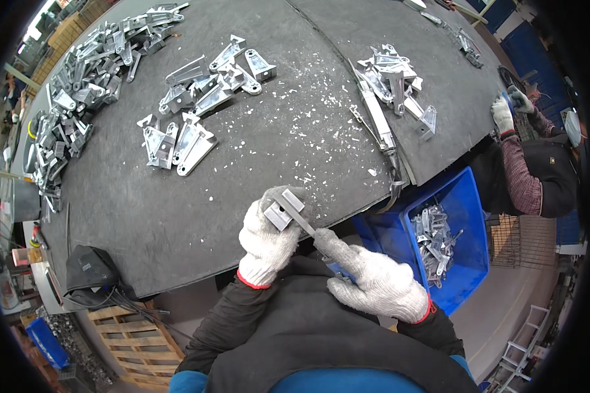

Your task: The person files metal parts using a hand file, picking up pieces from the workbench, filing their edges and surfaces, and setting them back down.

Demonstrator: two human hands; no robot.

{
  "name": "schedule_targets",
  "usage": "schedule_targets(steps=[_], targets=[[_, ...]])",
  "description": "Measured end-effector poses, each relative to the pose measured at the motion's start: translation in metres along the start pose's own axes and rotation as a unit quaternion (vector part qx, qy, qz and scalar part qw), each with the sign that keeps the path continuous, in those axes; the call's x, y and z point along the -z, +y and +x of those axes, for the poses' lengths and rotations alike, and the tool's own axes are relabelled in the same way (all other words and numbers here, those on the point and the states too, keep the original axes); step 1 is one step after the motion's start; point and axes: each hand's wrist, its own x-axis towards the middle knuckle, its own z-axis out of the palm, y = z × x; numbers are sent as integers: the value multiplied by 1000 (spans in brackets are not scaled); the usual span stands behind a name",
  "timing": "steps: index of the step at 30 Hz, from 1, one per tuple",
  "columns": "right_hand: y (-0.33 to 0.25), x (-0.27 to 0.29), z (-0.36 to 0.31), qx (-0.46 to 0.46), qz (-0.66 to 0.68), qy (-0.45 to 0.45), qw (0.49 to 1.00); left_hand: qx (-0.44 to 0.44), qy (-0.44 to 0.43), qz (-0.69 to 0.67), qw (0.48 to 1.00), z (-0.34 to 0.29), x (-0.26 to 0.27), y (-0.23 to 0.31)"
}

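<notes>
My left hand, in a white knit glove with a red cuff, grips a silver cast-metal bracket above the table's near edge. In my right hand, gloved the same way, is a flat grey metal file. Its index finger stretches along the tool, and the handle is hidden in the palm. The file lies slantwise across the bracket's face, beside a dark hole. Farther off, a small group of similar brackets rests on the dark table, with another cluster behind it.
White metal flakes litter the tabletop. A long heap of brackets lines the far left. Right of centre lie a long tool and more brackets. A blue bin holds parts at my right. A co-worker's gloved hand shows at far right.
</notes>
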Motion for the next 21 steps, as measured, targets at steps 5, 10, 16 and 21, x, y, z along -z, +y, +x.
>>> schedule_targets(steps=[5, 10, 16, 21], targets=[[-24, -2, -4, -57, -173, 10, 983, -33, -23, 30, 999, 6, 0, 0], [-7, -6, -2, 9, -424, 146, 894, 19, -28, 16, 999, 10, -4, 6], [-14, -1, 2, -33, -442, 129, 887, 11, -24, 152, 988, 10, -3, 8], [-14, 9, 3, -116, -272, 148, 944, 36, -57, -12, 998, 3, 7, 23]])
